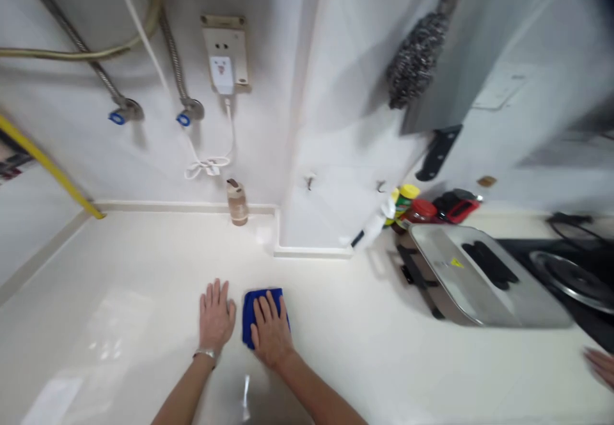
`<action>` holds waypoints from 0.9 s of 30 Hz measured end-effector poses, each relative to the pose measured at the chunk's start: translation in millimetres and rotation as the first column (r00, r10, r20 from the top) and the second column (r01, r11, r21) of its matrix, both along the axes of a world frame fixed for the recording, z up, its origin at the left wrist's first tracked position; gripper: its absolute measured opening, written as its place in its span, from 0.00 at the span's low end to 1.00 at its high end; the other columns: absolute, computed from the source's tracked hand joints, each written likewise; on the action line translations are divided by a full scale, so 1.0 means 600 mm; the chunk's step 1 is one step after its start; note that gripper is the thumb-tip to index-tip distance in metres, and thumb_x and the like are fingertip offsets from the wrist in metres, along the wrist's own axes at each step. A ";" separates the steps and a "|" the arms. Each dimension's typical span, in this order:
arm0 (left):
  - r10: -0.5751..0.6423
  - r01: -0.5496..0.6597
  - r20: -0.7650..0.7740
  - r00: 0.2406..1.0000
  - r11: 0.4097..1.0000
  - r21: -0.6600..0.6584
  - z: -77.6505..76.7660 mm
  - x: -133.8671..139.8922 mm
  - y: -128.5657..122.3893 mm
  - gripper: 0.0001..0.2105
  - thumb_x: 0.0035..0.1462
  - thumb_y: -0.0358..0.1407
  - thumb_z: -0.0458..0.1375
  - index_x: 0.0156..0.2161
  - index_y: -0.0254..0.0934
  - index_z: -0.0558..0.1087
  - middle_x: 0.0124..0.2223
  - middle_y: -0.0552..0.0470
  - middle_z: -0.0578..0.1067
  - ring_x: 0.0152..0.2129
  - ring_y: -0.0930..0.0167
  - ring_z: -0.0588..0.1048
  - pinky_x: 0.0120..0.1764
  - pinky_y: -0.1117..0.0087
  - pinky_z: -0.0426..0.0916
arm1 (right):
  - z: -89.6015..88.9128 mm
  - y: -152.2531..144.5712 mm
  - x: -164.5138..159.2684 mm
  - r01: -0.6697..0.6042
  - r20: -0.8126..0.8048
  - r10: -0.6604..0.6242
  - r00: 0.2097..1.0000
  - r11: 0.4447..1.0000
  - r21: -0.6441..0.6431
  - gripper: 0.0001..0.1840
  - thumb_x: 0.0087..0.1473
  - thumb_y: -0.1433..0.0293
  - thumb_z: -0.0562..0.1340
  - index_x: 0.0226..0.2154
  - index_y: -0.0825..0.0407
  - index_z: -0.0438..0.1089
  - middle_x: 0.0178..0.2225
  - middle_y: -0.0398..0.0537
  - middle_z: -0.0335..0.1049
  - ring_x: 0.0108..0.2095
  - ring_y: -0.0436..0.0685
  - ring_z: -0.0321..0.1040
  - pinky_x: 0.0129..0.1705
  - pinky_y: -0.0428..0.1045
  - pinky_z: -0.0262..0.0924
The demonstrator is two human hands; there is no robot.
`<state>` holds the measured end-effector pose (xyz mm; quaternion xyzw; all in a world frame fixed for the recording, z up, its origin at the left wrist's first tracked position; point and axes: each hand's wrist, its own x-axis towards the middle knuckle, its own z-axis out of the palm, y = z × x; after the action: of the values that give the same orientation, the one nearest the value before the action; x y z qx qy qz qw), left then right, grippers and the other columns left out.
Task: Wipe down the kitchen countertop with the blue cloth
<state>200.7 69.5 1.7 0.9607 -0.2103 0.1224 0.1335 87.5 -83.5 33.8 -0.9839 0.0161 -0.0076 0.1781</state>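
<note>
In the head view, the person's right hand (273, 332) lies palm down over a folded blue cloth (248, 319), fingers spread apart and flat against it, the cloth resting on the white bench (158, 271) below the wall's corner. Just beside the cloth, the left hand (215, 321) is laid flat on the bench, fingers extended and thumb held out, with a silvery band (205, 352) around the wrist. Behind, a small brownish bottle (237, 207) stands near the wall; any lettering on it is too small to make out. A white plug (221, 74) in the wall socket (241, 44) bears a little reddish mark, also unreadable. To the right, a metal-topped appliance (446, 297) carries a yellow triangular sticker (457, 262) whose symbol cannot be read. Behind it are a red-capped jar (423, 211), a yellow-capped container (409, 193) and a tilted white bottle (374, 228), their labels blurred. Another person's hand (602, 366) enters at the right edge; its blur hides whether it holds anything.
</note>
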 end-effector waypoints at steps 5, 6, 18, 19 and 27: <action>-0.022 0.022 0.001 1.000 1.000 -0.007 0.002 0.000 -0.010 0.26 0.67 0.38 0.42 0.64 0.27 0.62 0.68 0.33 0.59 0.68 0.52 0.51 0.66 0.44 0.49 | -0.012 -0.031 -0.145 -0.006 0.040 0.008 0.999 0.998 -0.057 0.36 0.67 0.55 0.47 0.70 0.53 0.38 0.72 0.57 0.30 0.71 0.66 0.31 0.70 0.69 0.33; -0.027 0.027 0.001 1.000 1.000 -0.013 0.000 0.000 -0.011 0.26 0.67 0.39 0.41 0.65 0.28 0.62 0.69 0.33 0.59 0.68 0.52 0.51 0.66 0.44 0.48 | -0.018 -0.044 -0.173 0.015 0.037 -0.012 0.999 0.997 -0.080 0.36 0.66 0.55 0.48 0.70 0.53 0.38 0.72 0.57 0.29 0.71 0.66 0.31 0.70 0.69 0.33; -0.055 0.050 -0.072 0.996 0.996 -0.072 -0.005 -0.002 -0.014 0.28 0.68 0.42 0.41 0.66 0.28 0.60 0.70 0.32 0.56 0.69 0.52 0.47 0.67 0.44 0.45 | -0.078 -0.266 -0.467 0.407 0.133 -0.389 0.911 0.805 -0.431 0.33 0.63 0.66 0.49 0.68 0.54 0.46 0.71 0.55 0.41 0.70 0.63 0.39 0.68 0.66 0.39; -0.060 0.053 -0.090 0.994 0.996 -0.075 -0.005 0.000 -0.011 0.28 0.67 0.43 0.41 0.66 0.28 0.60 0.70 0.33 0.56 0.69 0.52 0.47 0.67 0.44 0.45 | -0.083 -0.289 -0.486 0.444 0.153 -0.422 0.894 0.782 -0.438 0.33 0.64 0.66 0.48 0.69 0.54 0.45 0.71 0.56 0.42 0.69 0.63 0.41 0.68 0.66 0.40; -0.049 0.048 -0.115 0.992 0.999 -0.014 0.029 0.020 0.137 0.28 0.68 0.45 0.39 0.63 0.31 0.66 0.69 0.34 0.57 0.69 0.52 0.48 0.67 0.44 0.47 | -0.121 -0.308 -0.515 0.606 0.319 -0.515 0.795 0.678 -0.417 0.36 0.63 0.66 0.43 0.70 0.56 0.35 0.70 0.60 0.44 0.68 0.66 0.44 0.67 0.71 0.39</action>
<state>212.9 151.4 19.0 0.9600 -0.2249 0.0645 0.1538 -221.8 -268.3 -39.0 -0.9372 0.2996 -0.1524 -0.0926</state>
